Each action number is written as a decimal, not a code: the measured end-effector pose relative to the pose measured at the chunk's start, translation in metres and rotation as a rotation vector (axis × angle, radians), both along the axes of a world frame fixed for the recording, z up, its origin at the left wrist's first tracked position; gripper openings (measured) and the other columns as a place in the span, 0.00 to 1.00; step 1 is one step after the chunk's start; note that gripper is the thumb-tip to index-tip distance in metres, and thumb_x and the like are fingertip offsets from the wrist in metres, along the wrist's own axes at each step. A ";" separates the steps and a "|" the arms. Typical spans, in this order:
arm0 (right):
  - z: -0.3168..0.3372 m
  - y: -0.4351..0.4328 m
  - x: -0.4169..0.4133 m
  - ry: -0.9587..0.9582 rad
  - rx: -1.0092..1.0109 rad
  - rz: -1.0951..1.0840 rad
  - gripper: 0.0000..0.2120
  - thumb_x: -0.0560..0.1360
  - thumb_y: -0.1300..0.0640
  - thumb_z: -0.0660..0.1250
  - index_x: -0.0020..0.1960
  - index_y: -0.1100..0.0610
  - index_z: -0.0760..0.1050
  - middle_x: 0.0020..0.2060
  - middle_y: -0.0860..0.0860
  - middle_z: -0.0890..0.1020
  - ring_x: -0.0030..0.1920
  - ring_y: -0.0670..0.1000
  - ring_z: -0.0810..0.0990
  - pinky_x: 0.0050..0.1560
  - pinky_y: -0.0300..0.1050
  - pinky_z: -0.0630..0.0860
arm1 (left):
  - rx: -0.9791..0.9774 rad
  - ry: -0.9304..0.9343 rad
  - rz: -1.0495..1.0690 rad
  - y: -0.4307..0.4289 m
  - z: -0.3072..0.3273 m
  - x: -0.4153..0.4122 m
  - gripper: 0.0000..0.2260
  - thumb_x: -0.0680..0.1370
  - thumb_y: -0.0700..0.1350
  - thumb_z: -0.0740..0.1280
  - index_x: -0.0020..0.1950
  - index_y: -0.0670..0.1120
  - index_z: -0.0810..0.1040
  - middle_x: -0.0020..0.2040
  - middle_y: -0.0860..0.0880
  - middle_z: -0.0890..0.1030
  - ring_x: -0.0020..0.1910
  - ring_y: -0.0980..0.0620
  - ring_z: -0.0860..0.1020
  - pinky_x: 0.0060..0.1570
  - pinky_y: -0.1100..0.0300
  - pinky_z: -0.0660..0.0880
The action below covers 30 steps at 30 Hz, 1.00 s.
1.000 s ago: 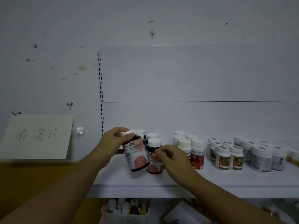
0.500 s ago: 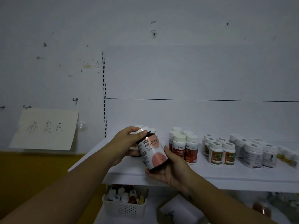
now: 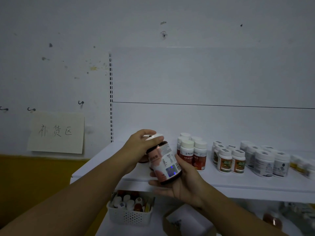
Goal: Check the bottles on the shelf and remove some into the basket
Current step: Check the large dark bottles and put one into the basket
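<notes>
White-capped bottles [image 3: 192,154] crowd the shelf [image 3: 238,186] beside the held bottle [image 3: 163,164]; basket [image 3: 129,215] below.

One wide-angle camera sits on the person's head, looking forward and slightly down; it faces a pale wall [image 3: 51,23] almost square on; the shelf [image 3: 238,183] runs from the middle off to the right edge; both forearms reach in from the bottom corners, so the left hand [image 3: 138,149] and right hand [image 3: 184,184] sit near the lens, low in the middle, round a bottle [image 3: 163,160]; the basket [image 3: 129,217] shows beneath the shelf, low and near; a paper sign [image 3: 56,133] hangs at the left; things at the far right edge blur.
</notes>
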State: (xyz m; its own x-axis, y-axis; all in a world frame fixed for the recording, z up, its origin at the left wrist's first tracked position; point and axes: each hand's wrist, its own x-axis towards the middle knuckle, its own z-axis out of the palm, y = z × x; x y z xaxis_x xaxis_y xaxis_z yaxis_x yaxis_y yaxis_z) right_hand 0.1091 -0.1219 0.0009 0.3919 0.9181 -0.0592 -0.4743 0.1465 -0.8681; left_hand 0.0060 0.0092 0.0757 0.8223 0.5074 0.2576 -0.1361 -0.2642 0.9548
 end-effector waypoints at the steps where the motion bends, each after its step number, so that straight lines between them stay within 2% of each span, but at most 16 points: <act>1: -0.001 0.001 0.000 -0.003 0.013 0.004 0.29 0.70 0.41 0.60 0.63 0.59 0.74 0.55 0.64 0.81 0.54 0.64 0.81 0.52 0.58 0.78 | -0.023 -0.016 0.008 0.000 -0.001 0.000 0.17 0.72 0.50 0.71 0.59 0.48 0.75 0.53 0.45 0.80 0.47 0.48 0.79 0.42 0.53 0.77; 5: -0.003 0.002 0.001 -0.061 0.101 -0.061 0.23 0.71 0.50 0.64 0.64 0.59 0.72 0.55 0.62 0.82 0.55 0.61 0.82 0.58 0.60 0.76 | -0.083 0.036 0.038 0.003 -0.002 -0.004 0.18 0.72 0.51 0.71 0.58 0.43 0.75 0.53 0.42 0.80 0.47 0.48 0.79 0.37 0.57 0.78; 8: -0.006 0.005 -0.003 -0.364 0.011 -0.223 0.22 0.70 0.54 0.69 0.63 0.58 0.72 0.53 0.57 0.83 0.54 0.57 0.83 0.58 0.56 0.78 | -0.079 0.159 0.018 -0.002 -0.003 -0.007 0.17 0.73 0.53 0.69 0.53 0.42 0.78 0.48 0.43 0.83 0.44 0.48 0.82 0.35 0.58 0.79; 11: -0.005 0.010 -0.009 -0.597 -0.067 -0.316 0.19 0.71 0.59 0.71 0.60 0.53 0.71 0.50 0.49 0.83 0.50 0.48 0.83 0.53 0.45 0.80 | -0.021 0.152 0.044 -0.007 -0.006 -0.004 0.16 0.72 0.54 0.70 0.51 0.42 0.79 0.44 0.44 0.84 0.42 0.49 0.83 0.36 0.57 0.80; 13: -0.004 0.010 -0.009 -0.548 -0.043 -0.291 0.15 0.75 0.57 0.67 0.61 0.54 0.71 0.52 0.51 0.82 0.53 0.50 0.82 0.53 0.45 0.80 | -0.001 0.110 0.058 -0.005 -0.007 -0.003 0.16 0.72 0.53 0.71 0.51 0.43 0.78 0.44 0.45 0.84 0.42 0.49 0.83 0.34 0.58 0.79; 15: -0.005 0.010 -0.003 -0.338 0.004 -0.190 0.15 0.77 0.53 0.63 0.62 0.56 0.74 0.55 0.56 0.82 0.57 0.56 0.81 0.57 0.53 0.79 | -0.013 0.072 0.047 -0.002 -0.007 -0.004 0.12 0.72 0.52 0.70 0.50 0.45 0.77 0.42 0.46 0.83 0.39 0.51 0.82 0.33 0.58 0.79; 17: -0.003 0.009 0.001 -0.193 0.061 -0.113 0.17 0.76 0.53 0.62 0.63 0.58 0.75 0.56 0.59 0.82 0.58 0.59 0.80 0.59 0.58 0.76 | -0.047 0.045 0.029 0.000 -0.008 -0.003 0.10 0.74 0.51 0.68 0.49 0.46 0.76 0.42 0.46 0.82 0.39 0.51 0.81 0.34 0.57 0.79; 19: -0.002 0.010 0.003 -0.254 0.103 -0.126 0.18 0.72 0.54 0.66 0.60 0.58 0.76 0.55 0.59 0.83 0.56 0.58 0.81 0.55 0.55 0.78 | -0.093 0.032 -0.004 0.001 -0.011 -0.002 0.10 0.75 0.51 0.66 0.50 0.45 0.76 0.45 0.45 0.82 0.43 0.49 0.81 0.37 0.56 0.78; 21: 0.001 0.012 0.000 -0.466 0.066 -0.223 0.18 0.71 0.56 0.70 0.60 0.56 0.75 0.54 0.57 0.83 0.54 0.55 0.82 0.50 0.48 0.80 | -0.099 0.060 -0.040 0.002 -0.012 -0.001 0.12 0.76 0.52 0.66 0.53 0.46 0.77 0.47 0.45 0.83 0.46 0.48 0.82 0.38 0.57 0.77; 23: 0.001 0.015 -0.004 -0.686 0.006 -0.338 0.21 0.70 0.60 0.74 0.60 0.55 0.72 0.53 0.55 0.81 0.51 0.50 0.82 0.46 0.39 0.79 | -0.027 0.147 -0.058 0.003 -0.013 -0.001 0.11 0.74 0.53 0.67 0.53 0.50 0.77 0.48 0.46 0.84 0.47 0.48 0.82 0.39 0.56 0.79; 25: 0.000 0.019 -0.008 -0.831 -0.028 -0.432 0.24 0.67 0.62 0.76 0.58 0.52 0.70 0.52 0.53 0.80 0.50 0.46 0.80 0.44 0.34 0.78 | 0.001 0.191 -0.066 0.007 -0.012 -0.001 0.11 0.73 0.52 0.70 0.53 0.51 0.78 0.48 0.47 0.84 0.48 0.47 0.82 0.42 0.53 0.81; 27: 0.001 0.021 -0.009 -0.845 -0.033 -0.421 0.23 0.69 0.62 0.74 0.58 0.51 0.69 0.52 0.51 0.79 0.51 0.45 0.79 0.45 0.35 0.78 | -0.016 0.173 -0.066 0.013 -0.011 -0.001 0.13 0.72 0.50 0.71 0.54 0.50 0.78 0.48 0.46 0.85 0.48 0.47 0.83 0.42 0.52 0.81; 30: 0.010 0.018 -0.010 -0.661 -0.019 -0.261 0.21 0.74 0.65 0.67 0.63 0.53 0.67 0.56 0.53 0.80 0.54 0.49 0.80 0.48 0.38 0.79 | -0.093 0.096 -0.065 0.021 -0.012 -0.001 0.13 0.72 0.47 0.71 0.54 0.46 0.76 0.44 0.46 0.85 0.45 0.47 0.83 0.41 0.53 0.80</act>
